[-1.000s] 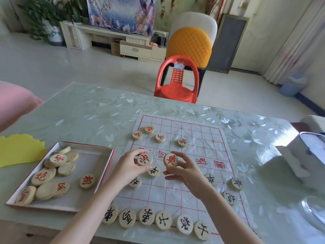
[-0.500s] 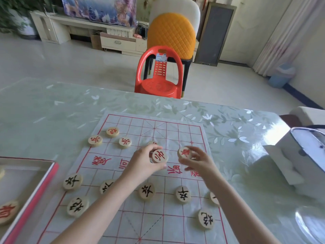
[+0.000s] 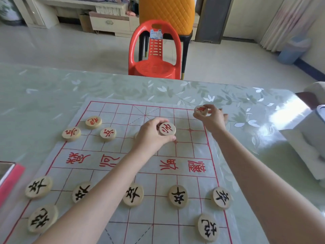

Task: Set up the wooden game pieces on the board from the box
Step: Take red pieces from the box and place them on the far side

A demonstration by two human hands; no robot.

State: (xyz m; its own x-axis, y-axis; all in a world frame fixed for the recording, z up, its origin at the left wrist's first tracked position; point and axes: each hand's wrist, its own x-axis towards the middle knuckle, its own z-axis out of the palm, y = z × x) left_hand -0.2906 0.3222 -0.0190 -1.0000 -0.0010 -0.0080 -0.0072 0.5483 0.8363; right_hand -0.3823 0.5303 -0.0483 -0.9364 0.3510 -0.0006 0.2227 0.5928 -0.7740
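only two forearms and two hands of the person are shown. the left forearm (image 3: pixel 98 196) is seen bare from the near left edge of the view up to the wrist, and the right forearm (image 3: pixel 260 182) is seen bare from the near right corner up to its wrist. both are slim and smooth and are narrowed toward the wrists. the left hand (image 3: pixel 151 136) and the right hand (image 3: pixel 213 120) are uncovered and small, with short, slender fingers. finer detail, such as the nails, is too blurred to be told.
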